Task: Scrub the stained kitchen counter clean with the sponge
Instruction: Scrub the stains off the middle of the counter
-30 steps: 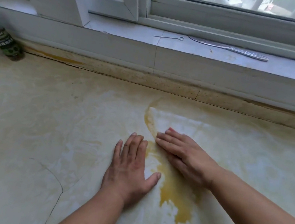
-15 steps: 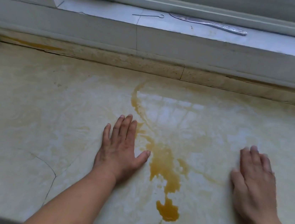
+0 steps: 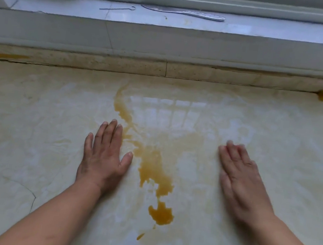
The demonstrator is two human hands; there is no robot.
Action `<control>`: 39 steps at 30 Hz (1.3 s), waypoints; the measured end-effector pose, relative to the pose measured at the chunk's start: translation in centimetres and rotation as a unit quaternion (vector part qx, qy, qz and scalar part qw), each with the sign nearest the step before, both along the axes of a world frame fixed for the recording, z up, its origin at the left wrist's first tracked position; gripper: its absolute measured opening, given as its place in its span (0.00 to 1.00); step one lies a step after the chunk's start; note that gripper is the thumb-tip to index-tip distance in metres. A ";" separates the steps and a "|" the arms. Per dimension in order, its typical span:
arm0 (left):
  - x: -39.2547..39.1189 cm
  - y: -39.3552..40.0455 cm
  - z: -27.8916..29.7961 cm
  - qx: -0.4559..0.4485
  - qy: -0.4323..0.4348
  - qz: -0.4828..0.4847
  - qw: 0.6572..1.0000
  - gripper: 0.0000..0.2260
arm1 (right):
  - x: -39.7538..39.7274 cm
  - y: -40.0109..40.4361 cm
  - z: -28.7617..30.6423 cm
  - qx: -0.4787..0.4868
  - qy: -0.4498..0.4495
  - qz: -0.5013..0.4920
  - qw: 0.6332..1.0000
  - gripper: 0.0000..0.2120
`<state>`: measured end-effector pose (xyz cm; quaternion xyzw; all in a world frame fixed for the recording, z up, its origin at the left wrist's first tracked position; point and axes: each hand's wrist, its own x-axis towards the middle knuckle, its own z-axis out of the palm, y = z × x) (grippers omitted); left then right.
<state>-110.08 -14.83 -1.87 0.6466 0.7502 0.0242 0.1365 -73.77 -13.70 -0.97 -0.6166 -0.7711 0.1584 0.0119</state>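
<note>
Stain of amber liquid runs down the middle of your pale marbled counter, thin near the back ledge and pooling into a darker blob toward you. It lies between your hands. Your left hand rests flat just beside it, fingers spread, holding nothing. Your right hand, blurred, lies palm-down and empty, well apart from it.

A flat metal utensil and a thin wire hook lie apart on the windowsill.
</note>
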 end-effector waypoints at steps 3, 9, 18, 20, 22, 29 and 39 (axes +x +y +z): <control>0.0 0.1 -0.2 -0.005 0.012 -0.004 1.000 0.42 | 6.3 -1.6 0.5 -0.022 -0.021 -0.158 0.987 0.34; 0.0 0.0 -0.3 -0.010 0.025 -0.004 1.000 0.41 | -3.9 -3.5 0.1 -0.021 0.013 -0.155 0.988 0.38; -0.2 -0.1 -0.4 -0.002 0.019 -0.006 1.000 0.40 | -6.8 -3.5 0.2 -0.010 0.043 0.053 0.998 0.30; -0.1 -0.1 -0.4 0.000 0.021 -0.006 1.000 0.39 | -1.7 -2.7 0.1 -0.005 0.020 -0.039 0.999 0.31; -0.1 -0.1 -0.4 0.001 0.023 -0.007 1.000 0.39 | 1.8 -2.0 0.5 -0.020 0.010 -0.104 0.994 0.33; -0.3 -0.1 -0.9 0.023 0.020 -0.008 1.000 0.39 | 0.8 7.2 0.6 -0.022 0.009 -0.112 0.993 0.31; -0.7 -0.3 -2.0 0.044 0.032 -0.013 0.998 0.38 | -10.5 12.3 0.8 -0.025 0.035 0.028 0.999 0.33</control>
